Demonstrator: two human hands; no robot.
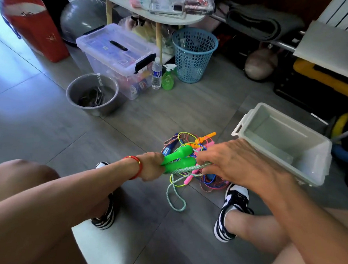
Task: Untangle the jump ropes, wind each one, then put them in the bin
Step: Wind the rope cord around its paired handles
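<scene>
While the left hand (151, 166) grips both green handles (179, 158), right hand (234, 164) fingers pinching the rope (189, 169) are mostly hidden.

Daylight glare from left, wide-angle edge warping, perhaps slight blur

Green handles (178, 158): smooth, glossy plastic. Pale green rope (175, 195): braided cord, matt. Bin (318, 161): white plastic, dull sheen. Bucket (92, 94): brushed metal. Waste basket (193, 55): blue perforated plastic. Storage box (112, 52): clear plastic. Floor (149, 114): grey tiles, smooth, slightly reflective.
</scene>
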